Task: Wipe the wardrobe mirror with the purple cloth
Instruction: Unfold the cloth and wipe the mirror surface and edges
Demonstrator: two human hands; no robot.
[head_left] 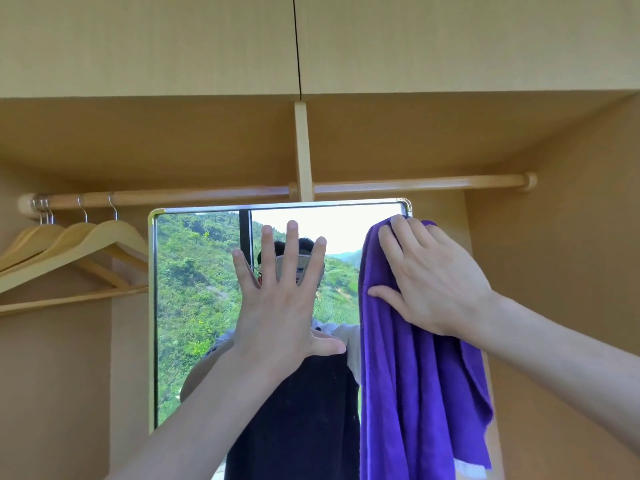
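Note:
The wardrobe mirror (pixel 194 306), framed in silver with gold corners, stands upright against the back wall below the rail. It reflects green hills and a person. My left hand (pixel 280 299) lies flat on the glass near its middle, fingers spread, holding nothing. My right hand (pixel 426 275) presses the purple cloth (pixel 415 393) against the mirror's top right corner. The cloth hangs down long from under that palm and hides the mirror's right edge.
A wooden clothes rail (pixel 415 184) runs across the wardrobe above the mirror, with a vertical post (pixel 303 150) at its middle. Several wooden hangers (pixel 86 251) hang at the left. Closed cupboard doors (pixel 173 43) sit overhead.

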